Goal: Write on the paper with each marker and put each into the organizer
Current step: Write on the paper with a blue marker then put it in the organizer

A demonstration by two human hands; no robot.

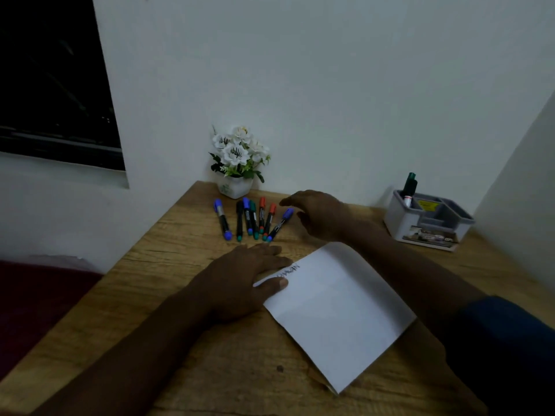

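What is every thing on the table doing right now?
White sheet of paper: flat, some writing on it.
Seven capped markers: lying on the wooden table.
Grey plastic organizer: upright, green-capped marker standing inside.
Left hand: open, pressing the paper.
Right hand: open, empty, beside the markers.
White flower pot: upright.

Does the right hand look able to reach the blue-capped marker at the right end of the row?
Probably yes. The right hand is open right beside that blue-capped marker, with nothing between them; the left hand rests on the paper, clear of the path.
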